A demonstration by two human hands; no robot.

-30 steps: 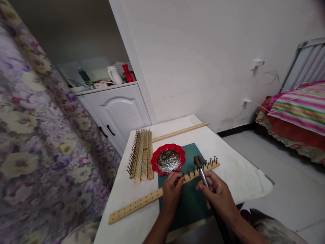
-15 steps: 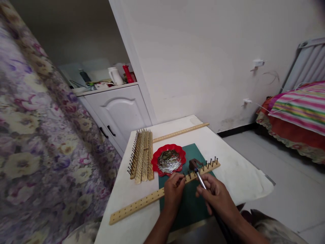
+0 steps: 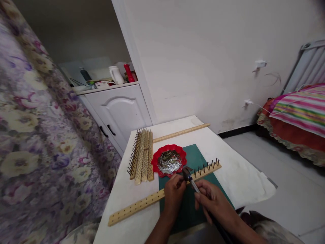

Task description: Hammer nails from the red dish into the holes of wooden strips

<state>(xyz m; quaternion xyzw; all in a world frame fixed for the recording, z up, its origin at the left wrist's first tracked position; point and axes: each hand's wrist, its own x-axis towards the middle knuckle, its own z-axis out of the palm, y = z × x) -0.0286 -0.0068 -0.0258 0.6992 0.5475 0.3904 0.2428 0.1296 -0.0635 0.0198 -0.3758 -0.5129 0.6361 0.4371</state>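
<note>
My right hand (image 3: 209,200) is wrapped around the shaft of a hammer (image 3: 194,185). The hammer's dark head is over the wooden strip, right by the fingertips of my left hand (image 3: 174,191). That hand is closed in a pinch at the strip, apparently on a nail, mostly hidden by the fingers and hammer head. Rows of holes run along the left part of the wooden strip (image 3: 137,207). Several dark nails (image 3: 207,166) stand up from its right end, some leaning. Behind my left hand is a red scalloped dish (image 3: 155,166) of loose nails (image 3: 170,162).
A green mat (image 3: 195,152) lies under the strip on the white-covered table (image 3: 243,183). Nail-studded strips (image 3: 144,159) are grouped at the left, and another wooden strip (image 3: 181,133) lies at the back. A flowered curtain (image 3: 58,142) hangs on the left, near a white cabinet (image 3: 122,112).
The hammer head has moved left and slightly down, from over the standing nails to beside my left fingertips. My left hand keeps its pinch in nearly the same spot.
</note>
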